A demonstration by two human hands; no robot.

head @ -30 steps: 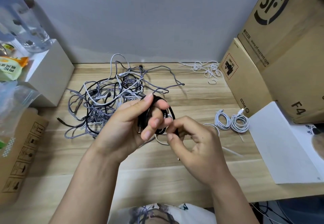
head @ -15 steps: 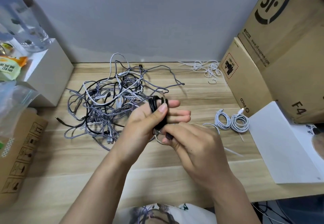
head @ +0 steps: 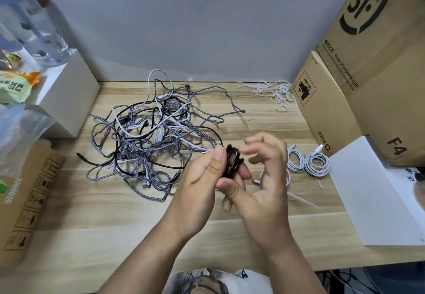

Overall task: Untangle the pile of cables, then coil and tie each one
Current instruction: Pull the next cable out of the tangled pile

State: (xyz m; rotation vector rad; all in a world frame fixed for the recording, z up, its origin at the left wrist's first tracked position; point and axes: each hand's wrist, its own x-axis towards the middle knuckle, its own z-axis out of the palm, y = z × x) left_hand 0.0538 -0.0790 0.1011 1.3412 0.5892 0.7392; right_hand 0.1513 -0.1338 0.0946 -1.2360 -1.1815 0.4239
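**Black coil in hand, the tangle waiting behind it**

The wooden desk point(head: 230, 236) carries the whole job. The largest item on it is the pile of cables point(head: 149, 137), left of centre: grey braided, white and black leads looped through one another. These look light and limp, so tugging one end would likely tighten the knots; lifting a loop near a free plug and feeding it out seems the safer hold.

Right of the hands lie two white coils point(head: 308, 162), already wound, side by side. At the back, loose white ties point(head: 276, 93) sit near the cardboard box point(head: 326, 109).

In front of the pile, the left hand point(head: 200, 190) grips the black coil point(head: 233, 162), thumb pressed on its rim, fingers curled behind. The coil looks springy and will probably unwind if released, so pinching across all turns is wise. The right hand point(head: 266, 178) has its fingers spread and blurred; whether it holds anything I cannot tell.
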